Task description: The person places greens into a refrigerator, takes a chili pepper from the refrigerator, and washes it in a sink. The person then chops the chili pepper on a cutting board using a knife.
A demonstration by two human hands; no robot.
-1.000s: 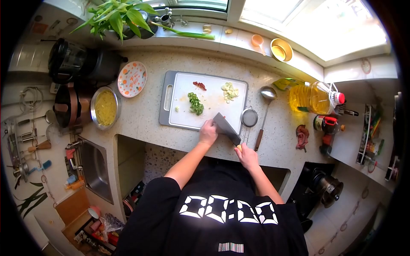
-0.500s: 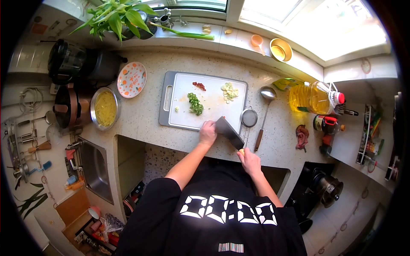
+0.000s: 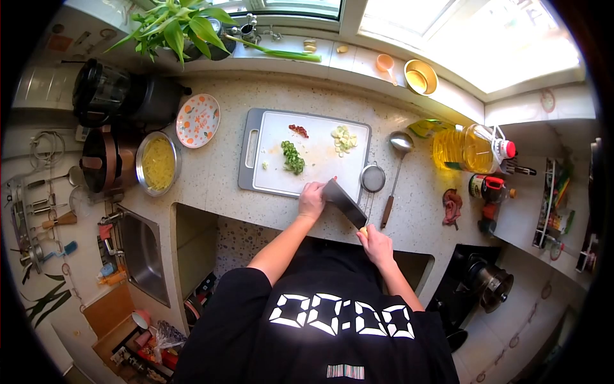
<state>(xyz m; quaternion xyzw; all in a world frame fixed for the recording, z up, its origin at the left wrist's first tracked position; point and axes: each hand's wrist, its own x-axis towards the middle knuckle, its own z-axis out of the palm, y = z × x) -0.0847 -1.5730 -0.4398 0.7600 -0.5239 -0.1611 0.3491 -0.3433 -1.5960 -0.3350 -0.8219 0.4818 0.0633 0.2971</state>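
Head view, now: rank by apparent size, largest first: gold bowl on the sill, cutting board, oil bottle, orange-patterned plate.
1. Cutting board
2. Oil bottle
3. Orange-patterned plate
4. Gold bowl

No look-alikes among these.

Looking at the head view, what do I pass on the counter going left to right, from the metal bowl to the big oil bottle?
Metal bowl of yellow shreds, patterned plate, cutting board, small strainer, ladle, big oil bottle.

Bright window glare upper right; fisheye edges curve, blacken.
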